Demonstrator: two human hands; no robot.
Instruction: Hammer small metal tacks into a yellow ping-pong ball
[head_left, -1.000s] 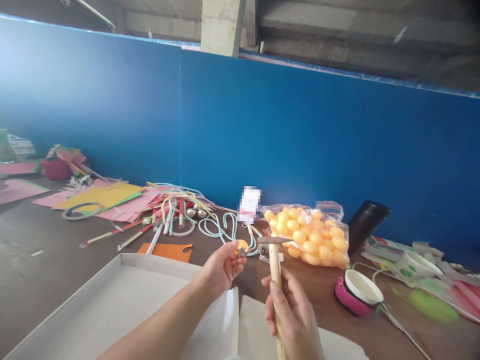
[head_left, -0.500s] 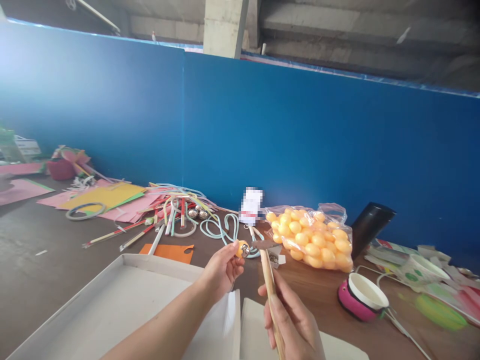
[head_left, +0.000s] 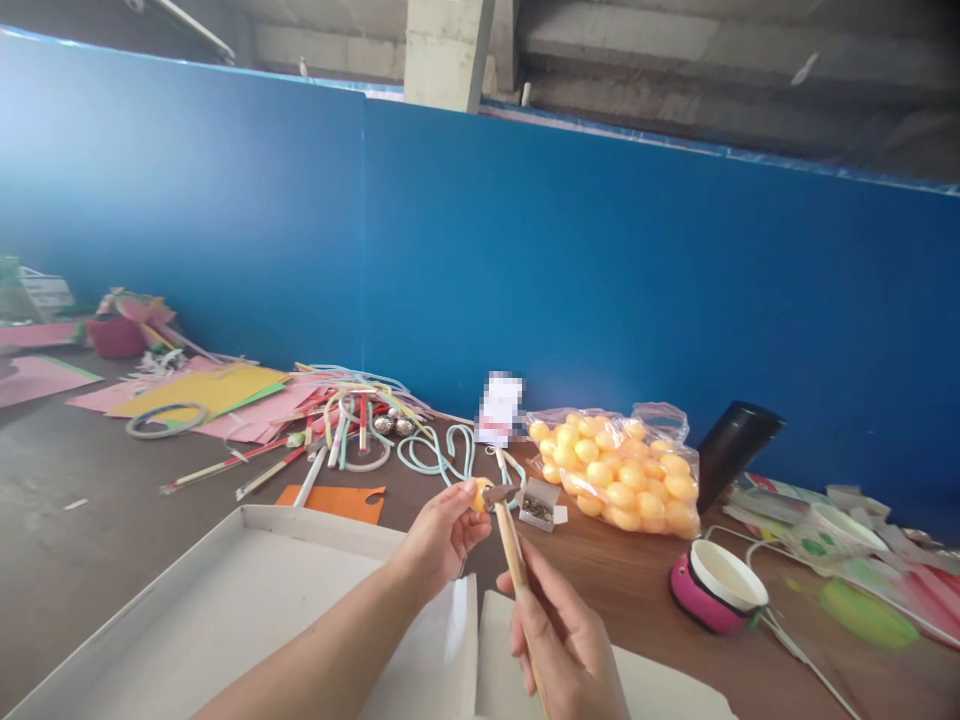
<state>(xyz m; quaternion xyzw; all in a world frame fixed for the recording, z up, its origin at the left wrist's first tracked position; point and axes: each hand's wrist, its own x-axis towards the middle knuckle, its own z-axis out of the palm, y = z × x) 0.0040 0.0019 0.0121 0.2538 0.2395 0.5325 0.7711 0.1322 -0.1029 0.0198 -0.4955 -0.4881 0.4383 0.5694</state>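
Pinched in the fingertips of my left hand point(head_left: 444, 530) is a small orange ball point(head_left: 481, 495), like the ones in the bag. Its right side, where a shiny metal piece showed before, is behind the hammer's head. My right hand point(head_left: 559, 620) is wrapped round the wooden handle of a small hammer point(head_left: 510, 545), held upright. The dark head lies over the ball's right side and looks to be touching it. Just right of the head is a small open white box point(head_left: 538, 505) of tiny metal pieces.
A clear bag of orange balls point(head_left: 619, 470) lies at the back right, beside a black cylinder point(head_left: 739, 450). A pink-and-white cup point(head_left: 718, 588) stands at right. A shallow white box lid point(head_left: 315, 515) fills the front left. Coloured tubes point(head_left: 442, 460) and papers point(head_left: 199, 395) lie behind it.
My right hand has brought the hammer left, so its head now meets the ball. The small box of metal pieces has come into clearer sight. My left hand keeps its pinch.
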